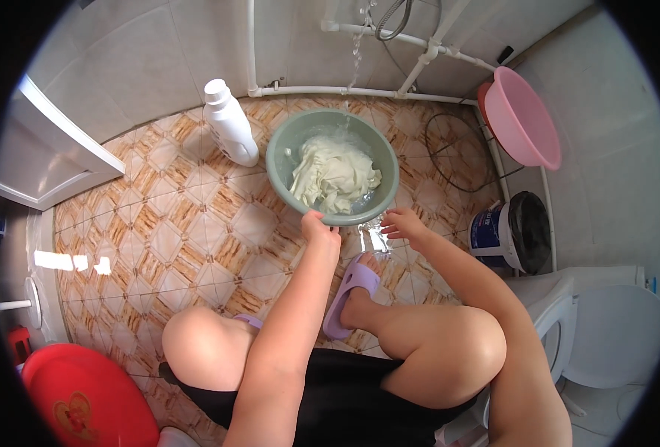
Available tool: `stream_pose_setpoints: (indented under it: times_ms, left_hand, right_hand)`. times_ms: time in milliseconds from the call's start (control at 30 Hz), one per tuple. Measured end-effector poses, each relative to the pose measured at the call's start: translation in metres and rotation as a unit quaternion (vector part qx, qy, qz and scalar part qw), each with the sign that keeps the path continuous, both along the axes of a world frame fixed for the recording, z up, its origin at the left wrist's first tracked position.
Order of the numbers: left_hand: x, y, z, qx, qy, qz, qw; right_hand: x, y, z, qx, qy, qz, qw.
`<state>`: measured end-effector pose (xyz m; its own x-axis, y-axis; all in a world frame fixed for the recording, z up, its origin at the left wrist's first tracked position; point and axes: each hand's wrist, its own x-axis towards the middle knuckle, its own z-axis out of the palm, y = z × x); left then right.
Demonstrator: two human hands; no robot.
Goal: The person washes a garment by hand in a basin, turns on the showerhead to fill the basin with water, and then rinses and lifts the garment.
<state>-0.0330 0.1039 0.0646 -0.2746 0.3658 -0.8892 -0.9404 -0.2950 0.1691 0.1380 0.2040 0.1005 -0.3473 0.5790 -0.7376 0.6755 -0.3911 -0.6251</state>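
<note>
A green plastic basin [273, 167] stands on the tiled floor, with a pale wet cloth [333, 170] bunched in water inside it. A stream of water [356, 53] falls from above into its far side. The near rim of the basin is gripped by my left hand [321, 226], thumb on top and fingers underneath. Just off the rim's near right side, my right hand [404, 224] is held with its fingers apart and nothing in it. Left of the basin stands a white plastic bottle [232, 128] with its cap on.
White pipes [307, 90] run along the far wall. On the right are a pink basin [523, 120], a wire rack [457, 151], a bucket with a black liner [509, 233] and a toilet [559, 313]. A red plastic lid or basin [90, 396] lies lower left, below a white door [73, 151].
</note>
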Motion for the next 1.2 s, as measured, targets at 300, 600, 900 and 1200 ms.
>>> stream_pose_setpoints:
  times_ms: [300, 600, 900, 1200]
  left_hand:
    - [0.008, 0.008, -0.011, 0.027, 0.022, -0.047, 0.998]
    - [0.015, 0.009, 0.001, 0.005, 0.025, -0.025, 0.999]
    - [0.044, 0.002, -0.014, 0.033, 0.035, -0.076, 0.996]
    - [0.035, 0.015, -0.015, 0.013, -0.028, -0.099, 0.995]
  right_hand:
    - [-0.018, -0.017, -0.051, -0.113, 0.248, -0.322, 0.907]
    - [-0.025, -0.021, -0.020, -0.134, 0.273, -0.316, 0.899]
    - [-0.040, -0.031, -0.024, -0.182, 0.271, -0.343, 0.881]
    - [-0.005, 0.015, 0.029, -0.017, 0.079, -0.102, 0.991]
